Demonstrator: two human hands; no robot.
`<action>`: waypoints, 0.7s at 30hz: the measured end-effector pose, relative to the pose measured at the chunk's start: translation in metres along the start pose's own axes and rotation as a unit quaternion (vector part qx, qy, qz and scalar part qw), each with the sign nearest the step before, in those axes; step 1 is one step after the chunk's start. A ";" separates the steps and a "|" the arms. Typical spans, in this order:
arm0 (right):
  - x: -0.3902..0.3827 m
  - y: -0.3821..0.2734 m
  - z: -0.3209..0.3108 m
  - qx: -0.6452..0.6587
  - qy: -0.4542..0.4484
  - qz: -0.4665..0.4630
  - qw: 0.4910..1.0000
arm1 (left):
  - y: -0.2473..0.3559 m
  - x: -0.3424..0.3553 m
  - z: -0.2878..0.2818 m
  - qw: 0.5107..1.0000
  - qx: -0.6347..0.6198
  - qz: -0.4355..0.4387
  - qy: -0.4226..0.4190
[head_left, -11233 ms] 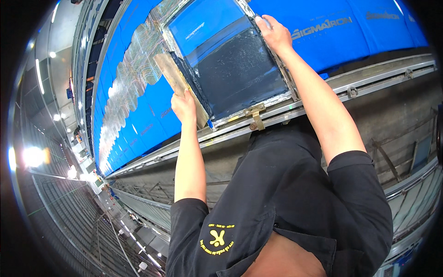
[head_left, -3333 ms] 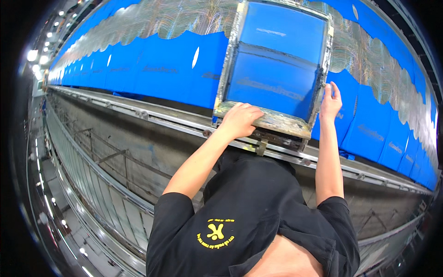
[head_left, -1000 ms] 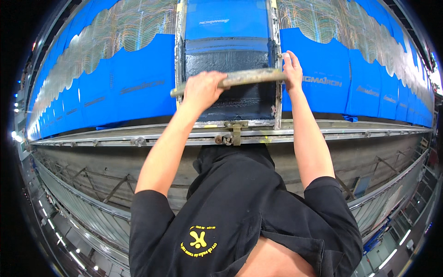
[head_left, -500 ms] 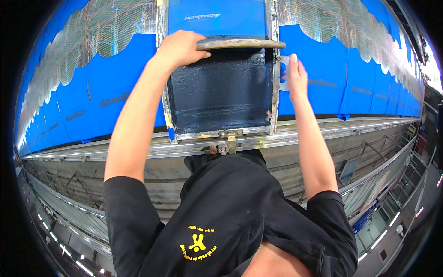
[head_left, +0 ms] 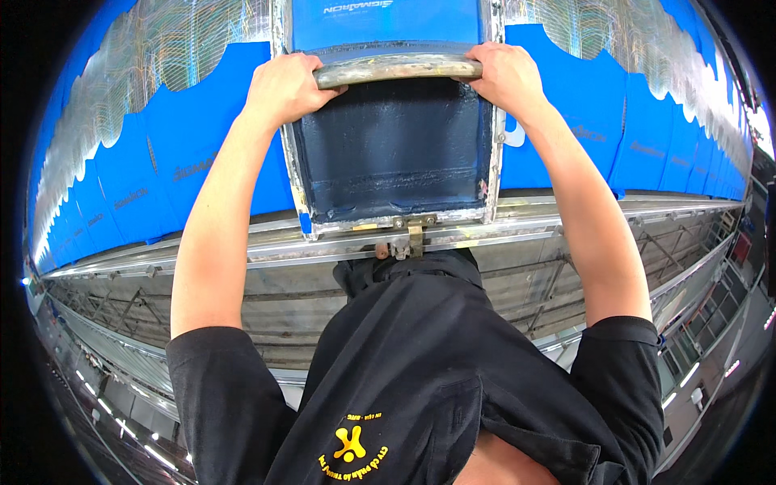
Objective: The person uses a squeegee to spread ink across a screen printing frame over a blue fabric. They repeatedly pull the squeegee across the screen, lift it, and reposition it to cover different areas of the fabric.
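Note:
A squeegee [head_left: 396,73] with a worn, stained wooden handle lies across a printing screen, the ink dark along its far edge. My left hand [head_left: 287,87] is wrapped round its left end, thumb on the near side. At the right end my right hand [head_left: 509,79] grips it too, fingers over the top. The screen's frame [head_left: 293,174] is light metal smeared with ink and bits of tape. Black ink film [head_left: 396,149] covers the mesh on the near side of the squeegee. Beyond it, blue shows through the mesh [head_left: 388,20].
Blue fabric pieces [head_left: 210,145] lie in a row along a long table to both sides, its shiny surface [head_left: 194,61] showing behind them. A metal rail [head_left: 323,252] with a clamp [head_left: 416,238] runs along the near edge, against my body. Other long tables [head_left: 105,343] stand behind me.
My right hand has moved from beside the frame's right side up to the squeegee and closed on its right end. The squeegee has shifted slightly left and is held by both hands.

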State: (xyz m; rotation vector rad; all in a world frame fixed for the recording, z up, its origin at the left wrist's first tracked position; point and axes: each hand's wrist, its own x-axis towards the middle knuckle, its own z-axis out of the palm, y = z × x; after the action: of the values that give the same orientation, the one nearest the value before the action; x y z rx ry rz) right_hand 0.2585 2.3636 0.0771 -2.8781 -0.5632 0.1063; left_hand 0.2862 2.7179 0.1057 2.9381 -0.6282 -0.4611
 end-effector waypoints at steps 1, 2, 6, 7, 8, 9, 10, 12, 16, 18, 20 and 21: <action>0.001 0.002 0.001 -0.006 0.007 0.003 1.000 | 0.001 0.000 0.000 1.000 -0.001 0.001 0.004; 0.001 0.003 0.002 -0.005 0.005 0.012 1.000 | 0.003 -0.002 0.000 1.000 -0.003 0.002 0.008; -0.001 -0.002 0.000 -0.003 -0.022 0.051 0.998 | 0.004 0.000 -0.003 0.999 0.005 -0.015 -0.028; -0.001 -0.004 -0.002 -0.004 -0.031 0.063 0.998 | 0.004 0.000 -0.005 0.999 0.005 -0.018 -0.034; -0.006 -0.006 0.000 -0.003 -0.033 0.067 0.997 | 0.007 -0.004 -0.004 0.999 0.006 -0.022 -0.039; -0.014 -0.008 0.004 -0.001 -0.036 0.070 0.997 | 0.014 -0.012 -0.003 0.999 0.008 -0.027 -0.043; -0.022 -0.013 0.006 0.001 -0.038 0.074 0.997 | 0.019 -0.021 0.000 0.998 0.009 -0.032 -0.048; -0.042 -0.022 0.008 0.007 0.005 0.050 0.999 | 0.022 -0.040 0.008 0.999 -0.009 -0.033 -0.035; -0.100 -0.046 0.018 0.029 -0.008 0.042 0.999 | 0.042 -0.094 0.030 0.996 -0.025 -0.046 -0.071; -0.137 -0.061 0.025 0.029 -0.027 0.041 0.998 | 0.049 -0.133 0.057 0.996 -0.032 -0.043 -0.072; -0.175 -0.080 0.030 0.056 0.008 0.036 0.998 | 0.057 -0.165 0.070 0.998 -0.046 -0.030 -0.042; -0.187 -0.083 0.033 0.075 0.054 0.025 0.995 | 0.064 -0.175 0.069 0.997 -0.060 -0.023 -0.037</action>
State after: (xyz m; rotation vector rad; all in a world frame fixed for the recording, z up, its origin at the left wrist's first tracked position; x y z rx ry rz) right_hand 0.0516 2.3738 0.0684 -2.7324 -0.4441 0.0016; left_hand 0.0885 2.7297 0.0983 2.8386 -0.5223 -0.5930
